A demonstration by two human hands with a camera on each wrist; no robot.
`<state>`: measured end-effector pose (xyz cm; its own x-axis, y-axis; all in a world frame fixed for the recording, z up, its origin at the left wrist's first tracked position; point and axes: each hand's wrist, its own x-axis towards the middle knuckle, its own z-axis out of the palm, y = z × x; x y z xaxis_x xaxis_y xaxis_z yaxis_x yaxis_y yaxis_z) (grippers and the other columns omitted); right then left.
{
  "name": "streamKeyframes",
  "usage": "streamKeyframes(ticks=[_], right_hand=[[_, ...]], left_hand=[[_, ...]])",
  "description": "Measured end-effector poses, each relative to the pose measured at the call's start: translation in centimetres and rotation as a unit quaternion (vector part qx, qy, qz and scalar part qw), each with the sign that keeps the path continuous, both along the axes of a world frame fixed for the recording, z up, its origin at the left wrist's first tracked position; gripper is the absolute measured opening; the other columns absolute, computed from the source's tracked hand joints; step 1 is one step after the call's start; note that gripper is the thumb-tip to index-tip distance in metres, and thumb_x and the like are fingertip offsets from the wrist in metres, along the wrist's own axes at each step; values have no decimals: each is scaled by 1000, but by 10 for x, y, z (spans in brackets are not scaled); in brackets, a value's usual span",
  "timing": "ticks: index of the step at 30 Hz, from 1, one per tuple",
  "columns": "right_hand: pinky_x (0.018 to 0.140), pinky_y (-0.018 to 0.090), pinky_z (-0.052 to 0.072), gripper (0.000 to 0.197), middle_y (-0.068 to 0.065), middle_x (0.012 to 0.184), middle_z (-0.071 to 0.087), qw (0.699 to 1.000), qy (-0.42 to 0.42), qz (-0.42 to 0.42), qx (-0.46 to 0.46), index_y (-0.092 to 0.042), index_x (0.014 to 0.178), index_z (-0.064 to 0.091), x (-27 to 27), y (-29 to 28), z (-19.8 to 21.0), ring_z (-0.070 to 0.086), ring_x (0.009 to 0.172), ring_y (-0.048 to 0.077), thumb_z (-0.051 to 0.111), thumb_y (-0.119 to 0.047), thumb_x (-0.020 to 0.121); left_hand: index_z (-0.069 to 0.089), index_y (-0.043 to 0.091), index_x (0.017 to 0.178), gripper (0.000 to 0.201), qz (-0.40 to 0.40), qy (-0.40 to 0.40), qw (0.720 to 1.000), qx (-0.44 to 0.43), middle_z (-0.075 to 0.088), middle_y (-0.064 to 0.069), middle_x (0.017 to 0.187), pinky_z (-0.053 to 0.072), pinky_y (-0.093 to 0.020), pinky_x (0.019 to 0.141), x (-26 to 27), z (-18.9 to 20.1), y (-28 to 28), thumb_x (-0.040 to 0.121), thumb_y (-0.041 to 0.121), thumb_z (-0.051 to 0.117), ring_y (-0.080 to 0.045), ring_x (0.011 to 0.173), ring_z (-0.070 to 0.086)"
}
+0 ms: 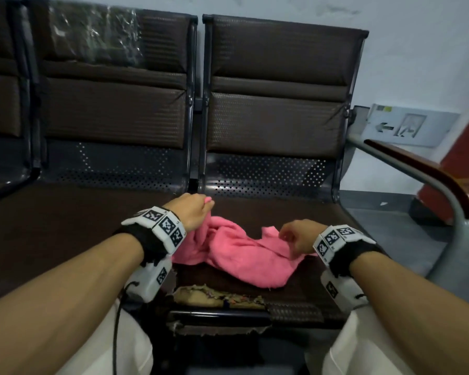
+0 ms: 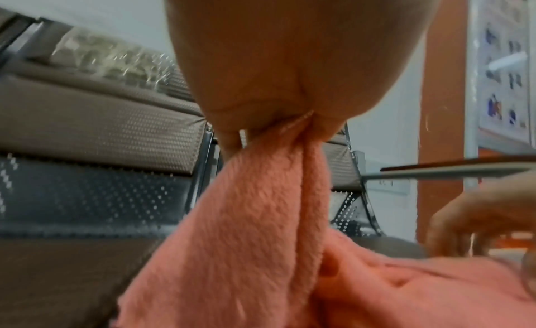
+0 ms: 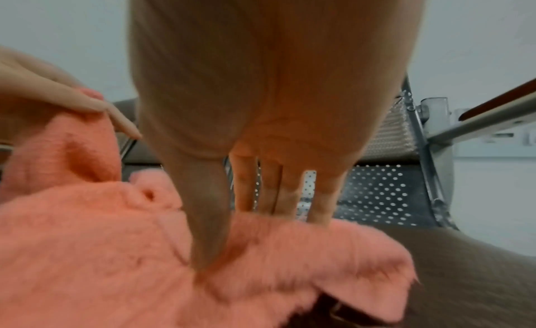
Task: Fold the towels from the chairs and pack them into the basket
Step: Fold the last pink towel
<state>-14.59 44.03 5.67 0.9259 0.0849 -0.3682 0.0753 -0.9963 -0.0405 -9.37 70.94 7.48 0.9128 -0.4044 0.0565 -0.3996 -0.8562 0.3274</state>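
Note:
A crumpled pink towel [image 1: 241,255] lies on the seat of the right-hand brown chair [image 1: 295,209]. My left hand [image 1: 205,205] grips one corner of it and holds that corner raised above the seat. In the left wrist view the pink towel [image 2: 255,241] hangs in a bunched strand from my left hand [image 2: 304,120]. My right hand [image 1: 284,235] pinches the towel's right edge low on the seat. In the right wrist view my right hand [image 3: 229,234] has its thumb on top of the pink towel [image 3: 87,241] and its fingers behind the edge. No basket is in view.
The seat's front edge is torn, with foam [image 1: 217,296] showing. A second brown chair [image 1: 111,117] with plastic wrap on its backrest adjoins on the left. A curved metal armrest [image 1: 417,169] rises at the right. My knees in white trousers [image 1: 130,347] are against the seat front.

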Motion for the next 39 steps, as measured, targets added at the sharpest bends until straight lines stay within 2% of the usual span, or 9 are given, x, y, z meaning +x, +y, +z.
streamKeyframes(ticks=[7, 12, 14, 17, 20, 24, 32, 36, 39], right_hand=[[90, 32, 47, 27, 13, 118, 64, 995, -71, -67, -19, -16, 115, 63, 0, -25, -9, 60, 109, 29, 51, -19, 91], [77, 29, 38, 18, 9, 95, 60, 930, -238, -119, 254, -19, 85, 51, 13, -25, 16, 57, 93, 23, 42, -24, 100], [81, 31, 41, 18, 4, 96, 59, 907, -246, -142, 311, -19, 90, 51, 12, -22, 19, 56, 94, 21, 43, -33, 100], [90, 33, 46, 38, -1, 108, 60, 934, -158, -138, 287, -22, 109, 52, 3, -20, 16, 58, 101, 16, 61, -49, 85], [82, 25, 42, 63, 1, 110, 58, 963, -129, -104, 211, -20, 124, 45, -3, -23, 17, 57, 102, 19, 79, -28, 72], [80, 23, 39, 56, 6, 113, 59, 977, -135, -101, 132, -18, 126, 45, -11, -34, 15, 55, 99, 21, 70, -15, 76], [70, 23, 44, 20, 7, 98, 71, 991, -91, -86, -43, -18, 95, 72, -38, -63, 16, 65, 88, 23, 59, -16, 80], [76, 21, 42, 29, 0, 101, 68, 982, -126, -113, 78, -24, 104, 70, -39, -60, 23, 55, 85, 13, 54, -10, 85], [73, 21, 44, 39, 4, 110, 60, 917, -144, -162, 335, -19, 122, 57, -35, -41, 31, 53, 90, 13, 49, 1, 89]], left_hand=[[64, 12, 90, 64, 73, -57, 995, 42, 65, -17, 103, 46, -40, 82, 3, 7, 2, 96, 57, 19, -35, 98, 60], [56, 17, 68, 56, 112, -55, 985, -118, 66, -23, 99, 45, -40, 84, 8, 15, -5, 95, 56, 27, -39, 100, 59], [50, 14, 65, 50, 119, -44, 979, -158, 65, -24, 98, 40, -36, 80, 8, 17, -9, 96, 47, 28, -39, 98, 57], [43, 18, 67, 38, 106, -5, 979, -176, 60, -20, 105, 32, -33, 78, 7, 15, -17, 96, 33, 24, -35, 98, 53], [40, 21, 69, 31, 106, 6, 983, -151, 59, -21, 109, 37, -37, 82, 8, 12, -20, 95, 29, 27, -36, 102, 53], [56, 23, 76, 25, 88, -19, 988, -128, 66, -14, 94, 48, -40, 83, 7, 9, -21, 93, 29, 38, -33, 94, 60], [69, 29, 64, 27, 50, -65, 987, -140, 69, -2, 71, 54, -33, 77, -2, 14, -35, 83, 47, 63, -21, 77, 65], [54, 24, 51, 38, 30, -84, 988, -125, 62, -1, 63, 51, -31, 69, -11, 21, -55, 78, 47, 69, -22, 72, 62], [63, 19, 66, 28, -11, -60, 982, -179, 68, -2, 71, 47, -27, 70, -18, 21, -69, 81, 41, 68, -18, 75, 63]])
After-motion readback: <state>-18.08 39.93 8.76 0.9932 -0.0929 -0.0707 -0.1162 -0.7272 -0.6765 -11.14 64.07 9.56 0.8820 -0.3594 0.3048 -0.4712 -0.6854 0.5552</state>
